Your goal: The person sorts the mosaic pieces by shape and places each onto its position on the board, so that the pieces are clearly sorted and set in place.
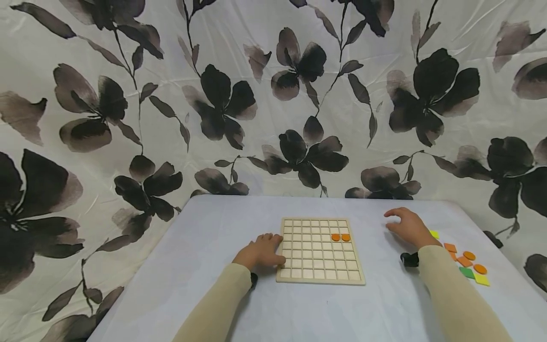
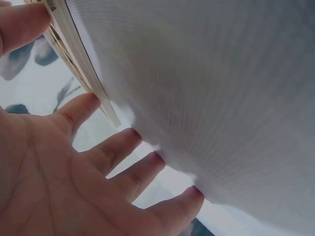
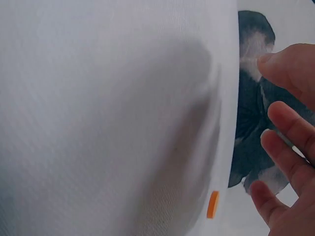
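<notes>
A pale wooden grid board (image 1: pixel 316 275) lies flat in the middle of the table. Two orange discs (image 1: pixel 335 237) sit side by side in neighbouring cells of its upper right part. My left hand (image 1: pixel 260 251) is at the board's left edge, thumb and index finger touching the rim. Its other fingertips rest spread on the cloth in the left wrist view. To the right of the board, my right hand (image 1: pixel 408 228) hovers above the table, fingers loosely bent, with nothing between them. One orange piece (image 3: pixel 212 204) shows on the cloth below it in the right wrist view.
Right of the right forearm lie several loose pieces: orange discs (image 1: pixel 480 269), orange squares (image 1: pixel 464 261), a green piece (image 1: pixel 466 272) and yellow squares (image 1: pixel 482 279). The sleeve partly overlaps this group. A white cloth covers the table (image 1: pixel 205 228); a floral curtain (image 1: pixel 256 104) hangs behind it.
</notes>
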Demonstrator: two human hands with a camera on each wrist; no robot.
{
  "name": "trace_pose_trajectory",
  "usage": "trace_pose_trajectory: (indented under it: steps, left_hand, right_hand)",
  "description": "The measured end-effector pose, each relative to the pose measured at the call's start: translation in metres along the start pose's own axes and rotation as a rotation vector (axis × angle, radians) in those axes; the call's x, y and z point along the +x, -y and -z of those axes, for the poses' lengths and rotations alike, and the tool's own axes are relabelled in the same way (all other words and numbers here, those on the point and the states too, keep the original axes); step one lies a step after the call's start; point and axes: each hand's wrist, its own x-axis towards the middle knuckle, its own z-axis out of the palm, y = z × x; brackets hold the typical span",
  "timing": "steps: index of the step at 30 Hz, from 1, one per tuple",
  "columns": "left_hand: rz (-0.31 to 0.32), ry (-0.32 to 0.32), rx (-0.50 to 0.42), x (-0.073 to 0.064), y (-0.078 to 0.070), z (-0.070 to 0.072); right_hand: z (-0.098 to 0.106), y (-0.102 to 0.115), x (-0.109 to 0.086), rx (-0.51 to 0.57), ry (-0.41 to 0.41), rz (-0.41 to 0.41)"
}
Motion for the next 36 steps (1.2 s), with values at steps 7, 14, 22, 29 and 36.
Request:
trace_pose_trajectory:
  steps: [7, 14, 22, 29, 36]
  left_hand:
    - [-0.011, -0.005, 0.002, -0.002, 0.001, 0.0]
    - [-0.014, -0.006, 0.002, -0.002, 0.003, -0.001]
    - [-0.013, -0.003, 0.007, -0.001, 0.003, -0.002]
    - [-0.016, 0.002, 0.011, -0.002, 0.002, -0.001]
    - [-0.005, 0.004, 0.006, -0.006, -0.001, 0.002]
  right_hand:
    - [0.004, -0.01, 0.002, -0.014, 0.008, -0.016]
    - [0.008, -0.02, 0.004, 0.006, 0.025, -0.063]
    - [0.011, -0.033, 0.008, 0.009, 0.075, -0.17]
    - [0.012, -0.042, 0.006, -0.016, 0.086, -0.188]
    - [0.013, -0.043, 0.005, -0.041, 0.096, -0.18]
